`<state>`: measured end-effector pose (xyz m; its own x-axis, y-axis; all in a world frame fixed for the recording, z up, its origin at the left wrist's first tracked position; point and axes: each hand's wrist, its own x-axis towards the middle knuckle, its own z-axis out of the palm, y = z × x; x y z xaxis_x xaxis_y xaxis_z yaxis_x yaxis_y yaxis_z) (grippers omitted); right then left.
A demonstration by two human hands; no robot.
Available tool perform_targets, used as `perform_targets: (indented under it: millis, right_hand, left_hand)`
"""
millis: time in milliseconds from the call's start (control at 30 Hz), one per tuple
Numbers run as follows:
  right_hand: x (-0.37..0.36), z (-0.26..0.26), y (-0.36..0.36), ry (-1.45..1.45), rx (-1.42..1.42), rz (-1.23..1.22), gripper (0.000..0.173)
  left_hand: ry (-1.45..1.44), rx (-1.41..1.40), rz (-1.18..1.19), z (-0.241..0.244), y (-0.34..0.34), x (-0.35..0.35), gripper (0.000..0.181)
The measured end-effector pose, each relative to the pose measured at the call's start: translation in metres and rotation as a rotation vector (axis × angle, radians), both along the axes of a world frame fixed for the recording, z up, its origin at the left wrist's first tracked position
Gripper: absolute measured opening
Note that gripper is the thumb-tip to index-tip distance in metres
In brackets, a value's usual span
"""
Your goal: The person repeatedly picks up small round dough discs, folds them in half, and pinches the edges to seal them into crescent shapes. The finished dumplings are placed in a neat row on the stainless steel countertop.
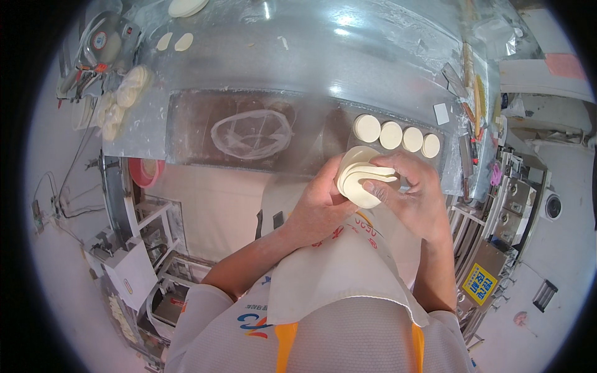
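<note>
Between my two hands, in front of my apron, is a stack of thin round dough wrappers (360, 189). My left hand (322, 200) cups the stack from its left side. With fingers and thumb, my right hand (413, 193) pinches the right edges, where some wrappers bend and fan apart. Just beyond my hands stand several round stacks of dough wrappers (391, 135) in a row on a dark board. To their left, a clear plastic bag (252, 134) lies on a dark board (186, 126) set along the table's near edge.
The metal table (298, 60) is dusted with flour. A digital scale (102, 44) and bagged wrappers (133, 86) stand at left; two loose wrapper pieces (183, 42) lie farther back. A cleaver (453, 79) and other tools line the right edge. Below left hangs a red basin (146, 171).
</note>
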<state>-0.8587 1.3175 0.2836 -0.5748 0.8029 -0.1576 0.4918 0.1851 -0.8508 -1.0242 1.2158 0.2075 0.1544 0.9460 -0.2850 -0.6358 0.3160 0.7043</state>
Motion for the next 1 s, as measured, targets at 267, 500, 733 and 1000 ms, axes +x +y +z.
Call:
perform_targets:
  millis: [267, 500, 733, 1000]
  right_hand:
    - [0.0028, -0.0003, 0.0048, -0.022, -0.06, 0.054, 0.03]
    - [0.0037, -0.0012, 0.0054, -0.03, -0.094, 0.069, 0.032]
    - [0.0022, -0.0045, 0.0083, 0.018, -0.134, 0.07, 0.031]
    - [0.0055, -0.0099, 0.0086, -0.01, -0.122, 0.05, 0.031]
  left_hand:
    - [0.013, -0.018, -0.005, 0.0023, -0.0004, -0.0016, 0.067]
    - [0.025, -0.038, -0.014, 0.0026, -0.0009, -0.0011, 0.068]
    - [0.013, -0.017, -0.007, 0.0043, -0.0005, 0.0003, 0.063]
    - [0.093, -0.036, -0.072, 0.0056, 0.0018, -0.0049, 0.067]
